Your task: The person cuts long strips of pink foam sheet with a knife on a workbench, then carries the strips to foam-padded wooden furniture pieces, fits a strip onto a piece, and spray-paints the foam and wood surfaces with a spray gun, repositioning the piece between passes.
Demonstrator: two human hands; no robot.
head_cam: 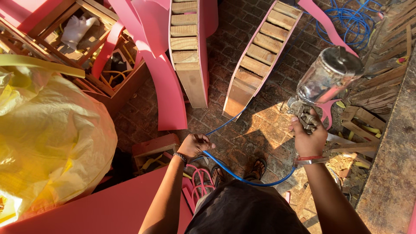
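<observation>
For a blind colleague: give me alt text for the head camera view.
Seen from above, the right hand holds a spray gun with a clear cup, and the left hand grips its blue hose. Pink panels and slatted wooden frames lie on brick paving.

Open brick floor [255, 130] lies ahead between two slatted pink wooden frames [188, 47], with a bulging yellow plastic sheet [52, 134] crowding the left and stacked wooden crates [372, 104] the right.
</observation>
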